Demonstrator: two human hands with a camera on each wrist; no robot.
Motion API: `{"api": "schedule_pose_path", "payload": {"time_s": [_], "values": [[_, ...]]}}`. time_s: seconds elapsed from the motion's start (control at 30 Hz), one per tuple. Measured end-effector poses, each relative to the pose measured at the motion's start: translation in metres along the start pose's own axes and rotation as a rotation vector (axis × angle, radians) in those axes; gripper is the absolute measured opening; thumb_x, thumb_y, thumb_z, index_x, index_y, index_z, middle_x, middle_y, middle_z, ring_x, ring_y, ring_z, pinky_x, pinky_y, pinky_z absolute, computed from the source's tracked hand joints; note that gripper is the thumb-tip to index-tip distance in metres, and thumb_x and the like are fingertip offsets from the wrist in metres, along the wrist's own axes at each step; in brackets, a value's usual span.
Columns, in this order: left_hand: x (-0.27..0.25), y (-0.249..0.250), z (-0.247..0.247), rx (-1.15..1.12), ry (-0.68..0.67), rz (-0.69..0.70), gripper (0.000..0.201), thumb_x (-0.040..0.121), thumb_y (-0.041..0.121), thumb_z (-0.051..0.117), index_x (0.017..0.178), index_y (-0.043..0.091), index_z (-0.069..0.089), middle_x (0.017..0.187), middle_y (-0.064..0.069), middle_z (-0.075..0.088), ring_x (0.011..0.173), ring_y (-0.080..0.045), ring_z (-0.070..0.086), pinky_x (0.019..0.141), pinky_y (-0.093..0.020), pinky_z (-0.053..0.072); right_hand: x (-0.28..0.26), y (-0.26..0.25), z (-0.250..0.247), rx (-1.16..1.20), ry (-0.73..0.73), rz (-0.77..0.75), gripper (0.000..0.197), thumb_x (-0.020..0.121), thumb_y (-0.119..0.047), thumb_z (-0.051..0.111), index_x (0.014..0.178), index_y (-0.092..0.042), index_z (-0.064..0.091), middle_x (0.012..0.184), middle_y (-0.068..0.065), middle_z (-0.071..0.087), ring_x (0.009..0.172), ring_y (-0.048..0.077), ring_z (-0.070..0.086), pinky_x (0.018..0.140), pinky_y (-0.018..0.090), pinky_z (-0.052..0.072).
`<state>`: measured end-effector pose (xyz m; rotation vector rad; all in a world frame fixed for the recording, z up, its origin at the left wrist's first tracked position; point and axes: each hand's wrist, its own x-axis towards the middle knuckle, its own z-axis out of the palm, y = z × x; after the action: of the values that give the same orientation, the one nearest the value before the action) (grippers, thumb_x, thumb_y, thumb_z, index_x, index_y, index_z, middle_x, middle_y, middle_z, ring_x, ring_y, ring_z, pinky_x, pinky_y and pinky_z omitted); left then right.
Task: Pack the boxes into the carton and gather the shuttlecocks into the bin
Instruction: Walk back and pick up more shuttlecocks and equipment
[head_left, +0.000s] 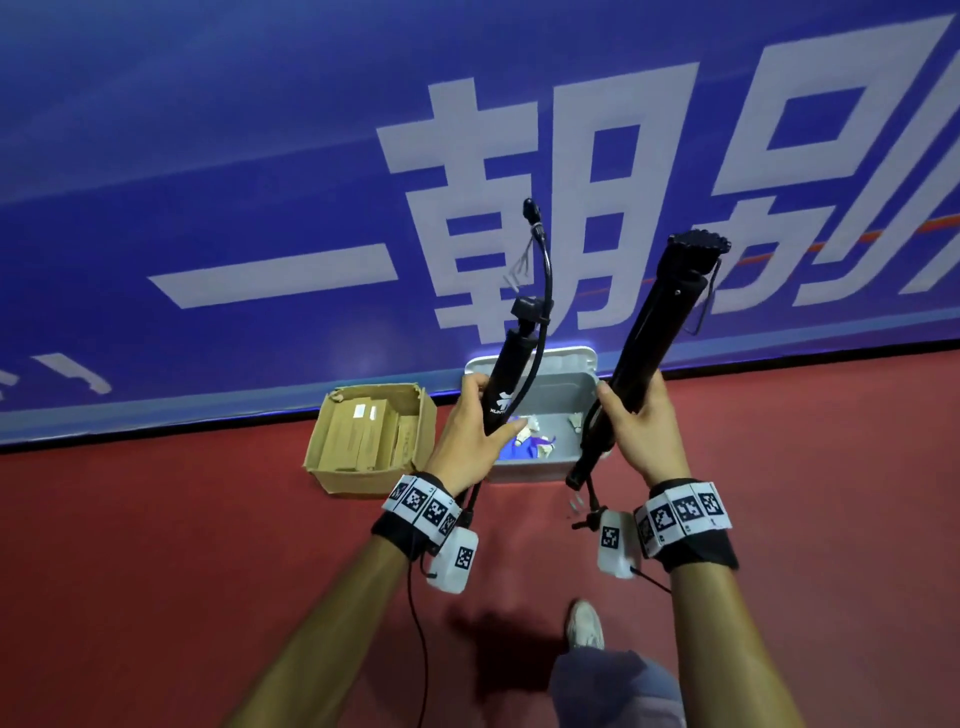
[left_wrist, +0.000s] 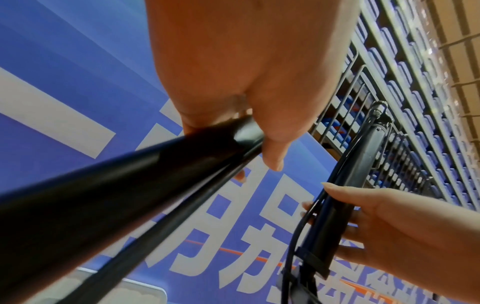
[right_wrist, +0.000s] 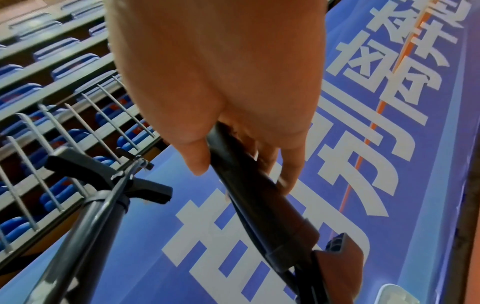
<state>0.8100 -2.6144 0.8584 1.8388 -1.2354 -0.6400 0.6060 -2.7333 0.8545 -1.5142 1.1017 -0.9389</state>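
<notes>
My left hand (head_left: 475, 431) grips a black air pump (head_left: 506, 389) by its barrel; its hose arcs up above it. My right hand (head_left: 639, 421) grips a black folded stand (head_left: 654, 332), tilted up to the right. Both are held over a grey bin (head_left: 530, 470) on the floor, which holds white shuttlecocks (head_left: 575, 420) and a blue one. To the left of the bin stands an open carton (head_left: 353, 480) with brown boxes (head_left: 358, 431) upright inside. In the wrist views, the left hand (left_wrist: 233, 123) wraps the pump (left_wrist: 130, 195) and the right hand (right_wrist: 221, 102) wraps the stand (right_wrist: 259, 205).
A blue banner wall (head_left: 260, 156) with large white characters rises right behind the bin and carton. The floor (head_left: 156, 545) is red. My shoe (head_left: 584, 623) and trouser leg are below the hands. Railings and blue seats (left_wrist: 415, 102) rise above the banner.
</notes>
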Motion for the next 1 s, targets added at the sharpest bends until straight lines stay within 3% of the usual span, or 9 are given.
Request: {"api": "schedule_pose_path", "payload": {"time_s": [0.17, 0.23, 0.3, 0.47, 0.57, 0.63, 0.73, 0.87, 1.0], "values": [[0.102, -0.022, -0.016, 0.092, -0.052, -0.102, 0.055, 0.092, 0.030, 0.077, 0.131, 0.026, 0.039, 0.110, 0.018, 0.062, 0.096, 0.004, 0.060, 0.077, -0.004, 0.042, 0.122, 0.006, 0.017, -0.047, -0.014, 0.030, 0.023, 0.093, -0.019, 0.073, 0.113, -0.018, 0.061, 0.100, 0.003, 0.069, 0.094, 0.017, 0.065, 0.091, 0.040, 0.054], [0.135, -0.037, -0.025, 0.155, -0.078, -0.148, 0.058, 0.089, 0.033, 0.077, 0.135, 0.025, 0.043, 0.109, 0.013, 0.063, 0.094, 0.000, 0.062, 0.079, -0.011, 0.048, 0.156, 0.015, 0.028, -0.077, -0.020, 0.063, 0.026, 0.091, -0.018, 0.074, 0.114, -0.021, 0.063, 0.101, 0.000, 0.071, 0.094, 0.016, 0.067, 0.092, 0.044, 0.056], [0.168, -0.055, -0.033, 0.229, -0.124, -0.201, 0.050, 0.089, 0.026, 0.070, 0.134, 0.020, 0.048, 0.111, 0.006, 0.063, 0.095, -0.012, 0.065, 0.080, -0.027, 0.052, 0.187, 0.025, 0.040, -0.092, -0.035, 0.092, 0.032, 0.089, -0.014, 0.074, 0.118, -0.024, 0.063, 0.103, -0.001, 0.072, 0.098, 0.019, 0.069, 0.094, 0.049, 0.057], [0.249, -0.117, -0.039, 0.330, -0.222, -0.239, 0.035, 0.090, 0.008, 0.063, 0.120, 0.014, 0.045, 0.111, -0.003, 0.056, 0.102, -0.026, 0.061, 0.083, -0.032, 0.047, 0.252, 0.044, 0.079, -0.194, -0.084, 0.128, 0.041, 0.088, -0.003, 0.071, 0.124, -0.020, 0.060, 0.105, 0.000, 0.071, 0.100, 0.025, 0.067, 0.090, 0.042, 0.055], [0.301, -0.153, -0.031, 0.374, -0.343, -0.250, 0.043, 0.092, 0.006, 0.063, 0.123, 0.010, 0.035, 0.100, -0.007, 0.055, 0.083, -0.025, 0.058, 0.071, -0.036, 0.048, 0.296, 0.065, 0.109, -0.281, -0.154, 0.126, 0.048, 0.087, -0.002, 0.072, 0.129, -0.020, 0.060, 0.107, 0.002, 0.071, 0.099, 0.025, 0.066, 0.090, 0.040, 0.054], [0.336, -0.180, -0.019, 0.402, -0.415, -0.253, 0.046, 0.093, 0.004, 0.061, 0.128, 0.007, 0.032, 0.098, -0.012, 0.057, 0.079, -0.027, 0.059, 0.067, -0.037, 0.048, 0.327, 0.086, 0.130, -0.340, -0.210, 0.123, 0.053, 0.086, -0.003, 0.075, 0.133, -0.021, 0.060, 0.109, 0.003, 0.072, 0.101, 0.023, 0.067, 0.091, 0.037, 0.053], [0.383, -0.224, 0.006, 0.504, -0.541, -0.231, 0.057, 0.095, 0.009, 0.062, 0.139, 0.007, 0.027, 0.110, -0.020, 0.063, 0.093, -0.039, 0.067, 0.076, -0.044, 0.055, 0.370, 0.121, 0.157, -0.453, -0.303, 0.135, 0.053, 0.084, -0.006, 0.077, 0.132, -0.022, 0.061, 0.109, 0.001, 0.071, 0.102, 0.019, 0.065, 0.089, 0.032, 0.049], [0.421, -0.281, 0.047, 0.622, -0.700, -0.194, 0.067, 0.094, 0.012, 0.066, 0.146, 0.009, 0.023, 0.111, -0.020, 0.067, 0.097, -0.041, 0.069, 0.073, -0.041, 0.051, 0.411, 0.197, 0.184, -0.634, -0.476, 0.197, 0.044, 0.078, -0.021, 0.072, 0.119, -0.032, 0.059, 0.106, 0.000, 0.072, 0.101, 0.026, 0.069, 0.087, 0.040, 0.055], [0.439, -0.348, 0.093, 0.720, -0.799, -0.183, 0.077, 0.090, 0.005, 0.066, 0.153, 0.009, 0.021, 0.129, -0.020, 0.056, 0.111, -0.041, 0.064, 0.086, -0.045, 0.053, 0.428, 0.286, 0.206, -0.808, -0.610, 0.291, 0.034, 0.078, -0.037, 0.064, 0.110, -0.038, 0.052, 0.111, -0.001, 0.071, 0.104, 0.029, 0.070, 0.083, 0.040, 0.057]]}}
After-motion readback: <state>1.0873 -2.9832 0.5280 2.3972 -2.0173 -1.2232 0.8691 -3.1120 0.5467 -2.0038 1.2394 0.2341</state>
